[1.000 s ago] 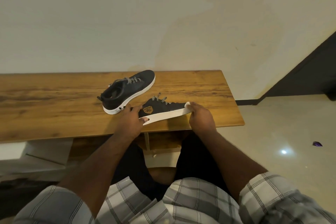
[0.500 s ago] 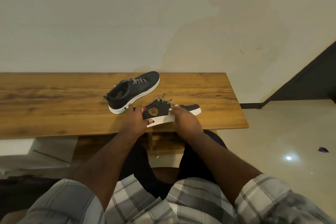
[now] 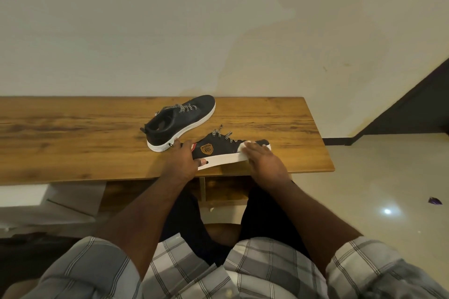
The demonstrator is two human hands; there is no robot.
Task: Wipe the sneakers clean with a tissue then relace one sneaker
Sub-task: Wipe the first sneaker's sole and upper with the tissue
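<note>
Right now both hands are on the near sneaker [image 3: 218,150], which lies tipped on its side near the front edge of the tabletop [image 3: 73,143], toward the right end, w/ its white sole facing the person and the toe pointing right. Left hand [image 3: 181,161] grips the heel end: fingers curled over the top of the heel, thumb pressed on the white sole below. Right hand [image 3: 263,159] lies over the toe end, fingers bent down onto the upper; a bit of white tissue [image 3: 243,145] peeks out from under the fingertips, pressed against the dark upper just left of the toe. Can't tell how much of the tissue is tucked under the palm. An orange badge shows on the sneaker's side, and its black-and-white laces [image 3: 222,135] stick up loose above the tongue.

The second sneaker [image 3: 179,122] stands upright on its sole behind the first, approx. mid-depth on the tabletop, toe aimed toward the back edge and to the right, heel toward the front-left. Its heel sole is just beside the left hand's fingertips; touching or not, can't tell. It's laced w/ the same patterned laces.

Off the tabletop, a small purple scrap [image 3: 434,201] lies on the floor at right.
</note>
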